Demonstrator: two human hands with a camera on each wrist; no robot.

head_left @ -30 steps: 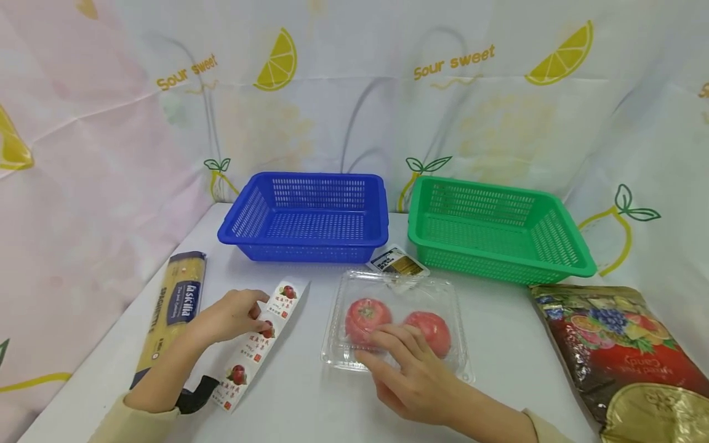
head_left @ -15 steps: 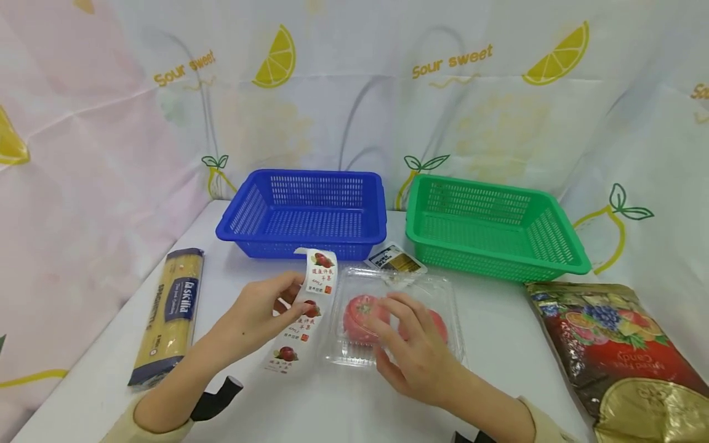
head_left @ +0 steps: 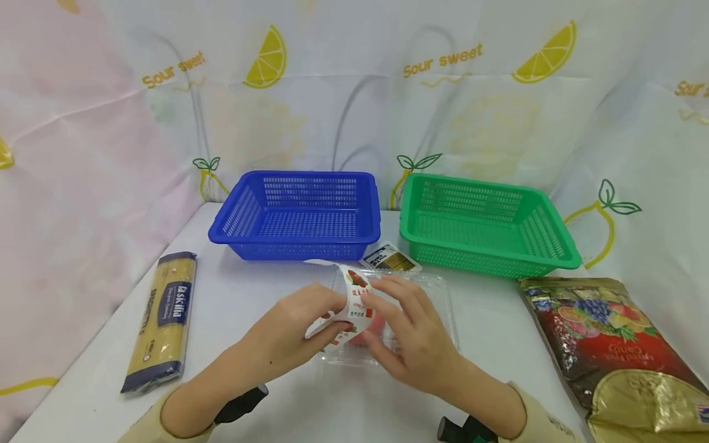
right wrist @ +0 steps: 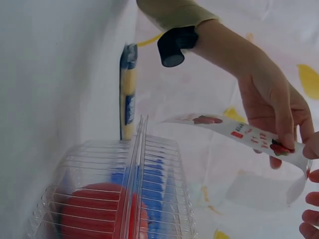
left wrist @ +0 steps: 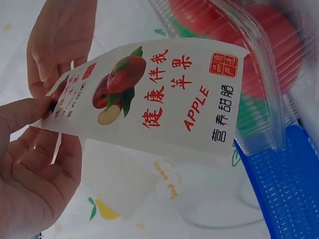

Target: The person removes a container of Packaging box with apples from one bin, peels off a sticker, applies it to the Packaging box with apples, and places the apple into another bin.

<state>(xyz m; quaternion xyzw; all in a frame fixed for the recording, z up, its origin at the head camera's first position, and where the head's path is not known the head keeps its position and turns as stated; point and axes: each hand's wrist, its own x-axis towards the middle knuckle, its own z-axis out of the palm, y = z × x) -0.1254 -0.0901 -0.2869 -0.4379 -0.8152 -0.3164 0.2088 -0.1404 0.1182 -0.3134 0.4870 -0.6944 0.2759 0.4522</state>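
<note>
A strip of apple labels (head_left: pixel 360 301) is pinched between the thumb and fingers of my left hand (head_left: pixel 293 326), raised above the table and curving over at its far end. My right hand (head_left: pixel 415 332) is at the strip's right edge, fingers bent and spread; in the right wrist view its fingertips (right wrist: pixel 312 199) stand apart beside the strip. Whether they touch it is unclear. Below both hands lies a closed clear plastic box (head_left: pixel 447 307). Red, tomato-like fruits (left wrist: pixel 264 45) sit inside it, mostly hidden by the hands and strip in the head view.
A blue basket (head_left: pixel 299 251) and a green basket (head_left: pixel 487 261) stand at the back. A small card-like packet (head_left: pixel 390 258) lies between them. Spaghetti (head_left: pixel 160 323) lies on the left, a mixed fruit candy bag (head_left: pixel 615 344) on the right.
My left hand has lifted the label strip off the table and carried it right, over the box. My right hand has moved from over the fruits to the strip's edge.
</note>
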